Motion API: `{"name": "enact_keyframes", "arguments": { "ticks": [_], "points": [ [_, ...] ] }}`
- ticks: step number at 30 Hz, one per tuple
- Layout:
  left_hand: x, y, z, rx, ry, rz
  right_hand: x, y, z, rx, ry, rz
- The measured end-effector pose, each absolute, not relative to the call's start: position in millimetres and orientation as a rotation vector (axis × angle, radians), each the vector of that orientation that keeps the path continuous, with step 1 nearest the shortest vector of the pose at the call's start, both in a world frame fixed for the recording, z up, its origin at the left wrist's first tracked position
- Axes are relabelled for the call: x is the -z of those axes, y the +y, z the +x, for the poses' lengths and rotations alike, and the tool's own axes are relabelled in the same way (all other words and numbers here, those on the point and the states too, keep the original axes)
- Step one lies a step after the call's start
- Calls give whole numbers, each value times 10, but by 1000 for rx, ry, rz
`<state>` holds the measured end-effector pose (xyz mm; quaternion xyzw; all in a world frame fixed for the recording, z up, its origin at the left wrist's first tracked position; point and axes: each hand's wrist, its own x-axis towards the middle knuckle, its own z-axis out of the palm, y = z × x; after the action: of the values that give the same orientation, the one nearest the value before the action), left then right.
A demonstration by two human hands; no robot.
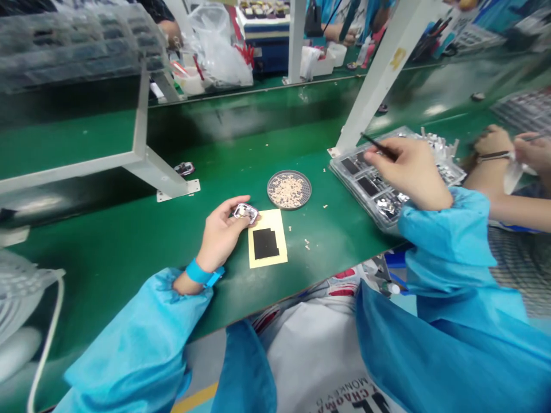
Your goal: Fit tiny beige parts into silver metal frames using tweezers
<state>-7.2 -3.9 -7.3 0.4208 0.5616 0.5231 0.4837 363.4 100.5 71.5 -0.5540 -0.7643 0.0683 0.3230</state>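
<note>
My left hand (221,232) is closed around a small device housing (246,213) with a pale rim and parts showing inside. Just under it, a yellow sheet (282,238) with black pieces (266,244) on it lies on the green table. My right hand (411,169) grips a thin dark tool (379,146), which looks like tweezers, over a clear compartment tray (365,206). Dark rectangles and shiny silvery parts fill that tray. Between my hands sits a round dark dish (289,207) of tiny cream-coloured pieces (288,189).
Several tiny loose pieces (307,241) lie near the sheet. White shelf posts stand at left (167,178) and right (357,109). Another housing (185,168) rests by the left post. A co-worker's hands (495,143) are at far right. A white fan (21,304) stands at left.
</note>
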Motion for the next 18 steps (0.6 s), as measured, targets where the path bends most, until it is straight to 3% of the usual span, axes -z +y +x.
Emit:
{"name": "enact_keyframes", "arguments": {
  "ticks": [7,11,16,18],
  "points": [
    [76,-31,-72,-1258,1392,1030,-723,1431,4109,-64,-2010,-1786],
    [84,-19,-90,-1265,1419,1035,-705,1394,4173,-204,-2175,-1897],
    [108,-17,-101,-1283,1391,1022,-664,1053,4377,-632,-2449,-1812],
    [116,-24,-91,-1270,1366,985,-588,900,4427,-617,-2462,-1832]
  ]
}}
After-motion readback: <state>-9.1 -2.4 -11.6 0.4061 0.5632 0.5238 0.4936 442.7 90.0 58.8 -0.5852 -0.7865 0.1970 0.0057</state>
